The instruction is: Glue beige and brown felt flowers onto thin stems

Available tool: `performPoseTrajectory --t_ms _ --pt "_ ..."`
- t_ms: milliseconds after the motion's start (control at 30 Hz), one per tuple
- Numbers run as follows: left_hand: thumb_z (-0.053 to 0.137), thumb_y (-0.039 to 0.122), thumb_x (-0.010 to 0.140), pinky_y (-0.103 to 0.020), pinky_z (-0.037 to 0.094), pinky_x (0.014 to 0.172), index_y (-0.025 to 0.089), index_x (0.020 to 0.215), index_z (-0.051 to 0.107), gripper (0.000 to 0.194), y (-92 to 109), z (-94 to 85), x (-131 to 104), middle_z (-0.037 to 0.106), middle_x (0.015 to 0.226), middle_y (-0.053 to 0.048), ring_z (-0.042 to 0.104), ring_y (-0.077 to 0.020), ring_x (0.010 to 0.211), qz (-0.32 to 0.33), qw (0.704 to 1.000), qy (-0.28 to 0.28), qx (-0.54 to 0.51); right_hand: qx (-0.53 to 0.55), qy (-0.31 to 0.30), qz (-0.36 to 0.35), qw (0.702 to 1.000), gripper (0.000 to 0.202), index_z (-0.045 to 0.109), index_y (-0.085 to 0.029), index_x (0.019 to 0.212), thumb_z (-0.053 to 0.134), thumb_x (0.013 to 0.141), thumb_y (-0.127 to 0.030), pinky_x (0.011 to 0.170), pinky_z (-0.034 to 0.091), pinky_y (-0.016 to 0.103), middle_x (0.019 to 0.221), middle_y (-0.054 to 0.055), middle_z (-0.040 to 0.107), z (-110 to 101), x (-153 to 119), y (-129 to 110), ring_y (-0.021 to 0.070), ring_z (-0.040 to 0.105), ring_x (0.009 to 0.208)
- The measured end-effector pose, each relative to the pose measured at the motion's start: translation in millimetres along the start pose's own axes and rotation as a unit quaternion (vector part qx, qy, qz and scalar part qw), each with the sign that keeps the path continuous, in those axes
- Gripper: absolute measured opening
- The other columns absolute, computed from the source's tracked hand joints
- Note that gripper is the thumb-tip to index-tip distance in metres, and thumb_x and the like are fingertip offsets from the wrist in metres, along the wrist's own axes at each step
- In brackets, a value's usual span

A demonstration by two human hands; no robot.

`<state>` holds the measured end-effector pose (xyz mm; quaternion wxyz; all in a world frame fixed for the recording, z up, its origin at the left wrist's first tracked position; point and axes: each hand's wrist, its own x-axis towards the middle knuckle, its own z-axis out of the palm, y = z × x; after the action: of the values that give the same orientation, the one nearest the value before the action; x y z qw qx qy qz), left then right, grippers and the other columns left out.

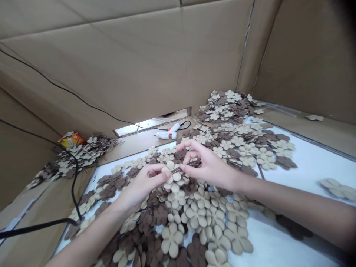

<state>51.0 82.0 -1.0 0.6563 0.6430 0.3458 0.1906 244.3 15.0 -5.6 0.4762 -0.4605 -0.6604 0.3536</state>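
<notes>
Over the heap of flower cut-outs, my left hand (148, 182) pinches a beige fabric flower (175, 173) between thumb and fingers. My right hand (202, 161) is closed on a brown stitched ribbon (191, 164), thumb and index finger pressed together at the flower's right side. The ribbon lies across the flower's face; whether it is fixed there I cannot tell. Below and around both hands spread many loose beige flowers (172, 239) and dark brown flowers (147, 219), overlapping one another.
A white glue gun (168, 132) lies behind the hands, its black cable (69, 91) running left. Cardboard walls (155, 63) enclose the white work surface (267, 237). More flowers pile up at the back right corner (222, 107) and beside an orange-yellow packet (71, 140) at left.
</notes>
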Motion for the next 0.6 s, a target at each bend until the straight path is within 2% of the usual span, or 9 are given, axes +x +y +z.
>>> performPoseTrajectory --t_ms 233,433,600 --pt "0.061 0.036 0.08 -0.022 0.041 0.062 0.015 0.069 0.06 0.023 -1.7 -2.6 0.6 0.055 0.063 0.002 0.05 -0.0134 0.065 0.051 0.992 0.036 0.106 0.01 0.002 0.014 1.0 0.033 0.044 -0.024 0.113 0.056 0.083 -0.02 0.06 0.039 0.023 0.072 -0.004 0.057 0.3 0.2 1.8 0.0123 0.056 0.072" --pt "0.062 0.035 0.08 -0.022 0.042 0.064 0.016 0.069 0.059 0.022 -4.9 -3.6 1.2 0.056 0.065 0.002 0.051 -0.0132 0.067 0.039 0.996 0.023 0.08 -0.002 0.003 0.017 1.0 0.032 0.044 -0.025 0.113 0.057 0.084 -0.026 0.06 0.039 0.023 0.074 -0.004 0.057 -2.4 1.4 4.3 0.0134 0.057 0.073" --pt "0.062 0.036 0.08 -0.019 0.04 0.059 0.016 0.064 0.056 0.026 -4.4 -1.9 1.3 0.053 0.062 0.003 0.048 -0.0109 0.063 0.048 0.995 0.061 0.071 -0.001 0.001 0.02 1.0 0.034 0.044 -0.026 0.114 0.059 0.084 -0.031 0.062 0.039 0.023 0.074 -0.004 0.055 -4.4 3.1 7.1 0.0132 0.057 0.074"
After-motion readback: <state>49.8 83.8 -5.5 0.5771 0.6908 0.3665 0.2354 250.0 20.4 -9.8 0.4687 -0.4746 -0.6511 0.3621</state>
